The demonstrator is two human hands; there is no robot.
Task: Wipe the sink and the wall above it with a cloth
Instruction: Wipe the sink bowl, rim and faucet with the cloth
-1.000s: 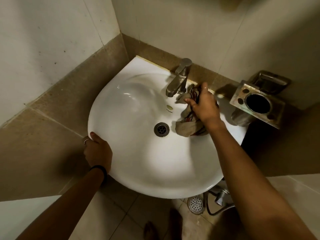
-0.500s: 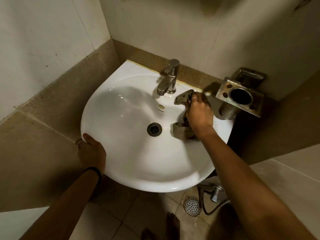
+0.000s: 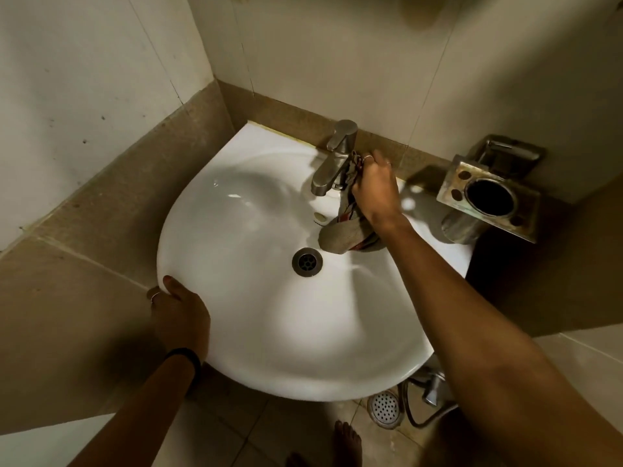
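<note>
A white corner sink (image 3: 269,332) fills the middle of the head view, with a round drain (image 3: 306,261) in its bowl. My right hand (image 3: 376,188) grips a grey cloth with red stripes (image 3: 347,235) and presses its top against the right side of the steel tap (image 3: 335,160). The cloth's lower end hangs into the bowl right of the drain. My left hand (image 3: 178,315) clasps the sink's front left rim, thumb on top. The pale tiled wall (image 3: 337,55) rises behind the tap.
A steel toothbrush and tumbler holder (image 3: 488,200) juts from the wall just right of the sink. Brown tile bands run along both walls. Below the sink are a floor drain (image 3: 384,407), a hose with valve (image 3: 428,396) and bare toes (image 3: 345,439).
My right hand has slid the cloth left and back, from the sink's right ledge up against the tap. My left hand stays on the rim.
</note>
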